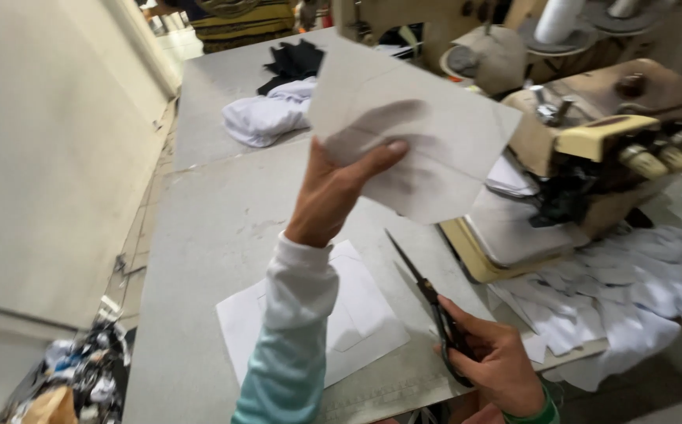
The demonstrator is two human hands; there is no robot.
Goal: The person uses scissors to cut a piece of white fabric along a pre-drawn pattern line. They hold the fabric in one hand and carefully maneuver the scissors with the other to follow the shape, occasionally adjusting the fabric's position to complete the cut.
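Observation:
My left hand (333, 188) is raised above the grey table (200, 235) and pinches a white fabric piece (427, 133) by its lower left edge, holding it up flat; the fingers show as a shadow through the cloth. My right hand (494, 357) rests low near the table's front edge and grips black scissors (427, 294), blades closed and pointing up and to the left, below the held piece. A stack of white cut pieces (357, 314) lies flat on the table under my left forearm.
A beige sewing machine (600, 149) stands at the right, with a heap of white fabric pieces (616, 290) in front of it. White cloth (266, 114) and black cloth (294, 59) lie at the table's far end. Scraps litter the floor (82, 373) at lower left.

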